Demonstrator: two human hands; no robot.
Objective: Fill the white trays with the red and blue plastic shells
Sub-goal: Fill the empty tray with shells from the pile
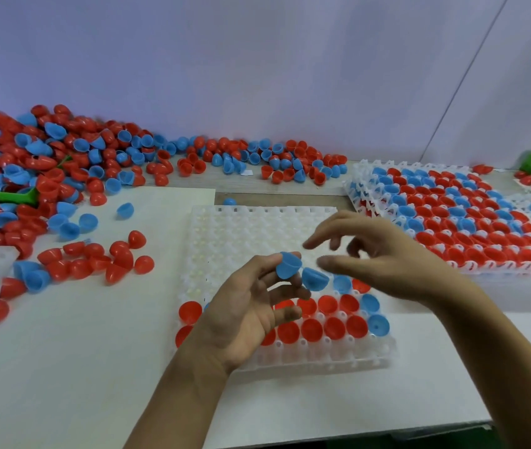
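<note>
- Pinched between the fingertips of the left hand, a blue shell is being held just above the middle of the tray.
- Nothing is being gripped by the right hand, which is being kept loosely spread over the tray at centre right.
- Only the two near rows and part of a third are being shown as filled; most pockets are being left bare.
- Shells are being judged light, stiff and slick, best taken by the rim.
- A loose pile is being kept at upper left, well apart from the tray.
- Filled trays are being stacked at right.
- Nothing is being seen blocking the bare pockets but the hands themselves.
</note>
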